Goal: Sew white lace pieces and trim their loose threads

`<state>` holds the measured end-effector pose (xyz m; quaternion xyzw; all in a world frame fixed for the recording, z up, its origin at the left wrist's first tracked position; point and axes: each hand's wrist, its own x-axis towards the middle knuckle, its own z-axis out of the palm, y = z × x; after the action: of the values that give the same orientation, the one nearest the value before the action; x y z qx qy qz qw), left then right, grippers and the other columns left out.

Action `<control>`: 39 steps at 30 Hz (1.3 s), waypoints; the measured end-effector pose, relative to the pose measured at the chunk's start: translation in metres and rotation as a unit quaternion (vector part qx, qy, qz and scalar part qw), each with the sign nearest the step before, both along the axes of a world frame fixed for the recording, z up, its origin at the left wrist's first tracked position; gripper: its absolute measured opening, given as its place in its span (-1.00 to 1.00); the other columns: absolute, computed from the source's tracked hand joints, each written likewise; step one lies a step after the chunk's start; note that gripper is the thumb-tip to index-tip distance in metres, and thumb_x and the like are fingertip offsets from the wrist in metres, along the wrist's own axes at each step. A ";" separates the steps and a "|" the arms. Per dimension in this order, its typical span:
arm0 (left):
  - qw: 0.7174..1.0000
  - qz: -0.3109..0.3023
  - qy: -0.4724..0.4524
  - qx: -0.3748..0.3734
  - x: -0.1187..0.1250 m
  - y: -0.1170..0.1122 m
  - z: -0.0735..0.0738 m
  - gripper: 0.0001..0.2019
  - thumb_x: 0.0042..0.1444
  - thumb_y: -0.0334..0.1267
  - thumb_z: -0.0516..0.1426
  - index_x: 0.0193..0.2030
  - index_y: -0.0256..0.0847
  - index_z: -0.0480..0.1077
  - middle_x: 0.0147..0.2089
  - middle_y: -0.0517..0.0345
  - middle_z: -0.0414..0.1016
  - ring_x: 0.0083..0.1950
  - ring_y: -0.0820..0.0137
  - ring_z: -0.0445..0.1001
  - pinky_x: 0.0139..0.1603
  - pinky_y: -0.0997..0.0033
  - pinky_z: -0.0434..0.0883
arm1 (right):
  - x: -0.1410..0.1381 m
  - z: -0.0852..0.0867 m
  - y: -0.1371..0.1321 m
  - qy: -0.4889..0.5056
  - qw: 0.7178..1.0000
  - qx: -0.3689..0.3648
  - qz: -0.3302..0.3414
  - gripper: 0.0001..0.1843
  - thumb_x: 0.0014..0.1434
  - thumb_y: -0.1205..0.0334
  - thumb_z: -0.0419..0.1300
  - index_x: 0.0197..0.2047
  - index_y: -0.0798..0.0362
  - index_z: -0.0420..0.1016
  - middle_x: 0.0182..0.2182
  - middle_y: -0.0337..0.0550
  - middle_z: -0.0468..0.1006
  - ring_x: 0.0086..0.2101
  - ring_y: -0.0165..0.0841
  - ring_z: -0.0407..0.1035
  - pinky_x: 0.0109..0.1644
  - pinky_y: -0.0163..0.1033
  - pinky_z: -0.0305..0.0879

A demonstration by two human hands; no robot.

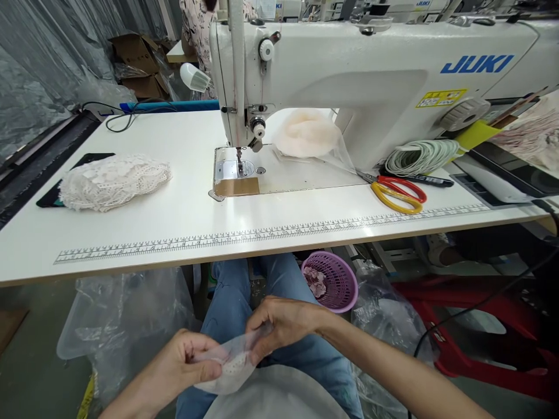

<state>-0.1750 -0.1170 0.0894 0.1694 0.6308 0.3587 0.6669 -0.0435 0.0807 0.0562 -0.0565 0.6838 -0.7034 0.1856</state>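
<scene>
Above my lap, my left hand (187, 358) pinches one side of a small sheer white fabric piece (233, 369). My right hand (283, 326) grips its other side, so the piece is stretched between both hands. A whitish, lace-like patch shows through the sheer layer. Beyond the hands stands a white sewing machine (314, 64), with its needle and presser foot (240, 163) over the metal plate. Under the machine's arm lies a pile of pale peach sheer fabric (308, 134). A bundle of white lace (113, 181) rests at the table's left.
Scissors (397, 195) with red and yellow handles lie near the table's (174, 221) right side, beside a coil of pale green cord (421, 156). Below the edge are a purple basket (336, 282) holding fabric scraps and a red stool (480, 331). Someone stands behind the machine.
</scene>
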 end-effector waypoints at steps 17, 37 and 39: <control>0.999 0.029 0.026 -0.007 0.006 -0.003 0.004 -0.67 -0.20 -0.05 0.34 -0.41 -0.32 0.58 -0.55 0.14 0.47 -0.52 0.51 0.26 -0.44 0.54 0.20 | 0.003 -0.010 -0.001 -0.015 0.999 -0.048 -0.016 -0.69 -0.05 0.06 0.34 -0.36 0.17 0.59 -0.48 -0.21 0.49 -0.41 -0.43 0.35 -0.41 -0.44 0.22; 1.000 0.010 0.008 0.022 0.007 0.001 0.014 -0.68 -0.10 -0.01 0.28 -0.51 -0.28 0.47 -0.44 0.19 0.35 -0.41 0.45 0.21 -0.40 0.52 0.15 | 0.004 -0.002 0.000 -0.001 0.999 -0.048 0.026 -0.61 0.00 -0.03 0.29 -0.31 0.18 0.57 -0.41 -0.17 0.50 -0.36 -0.39 0.39 -0.32 -0.40 0.27; 1.000 0.017 0.014 0.013 0.007 0.002 0.013 -0.63 -0.11 0.04 0.27 -0.51 -0.29 0.45 -0.49 0.20 0.34 -0.43 0.47 0.21 -0.43 0.53 0.12 | 0.004 -0.003 -0.004 0.014 1.000 -0.021 0.019 -0.63 -0.02 0.00 0.32 -0.30 0.16 0.56 -0.43 -0.21 0.49 -0.38 -0.41 0.38 -0.36 -0.41 0.24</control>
<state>-0.1676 -0.1149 0.1027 0.1725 0.6384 0.3754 0.6495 -0.0399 0.0763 0.0530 -0.0831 0.6701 -0.7134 0.1877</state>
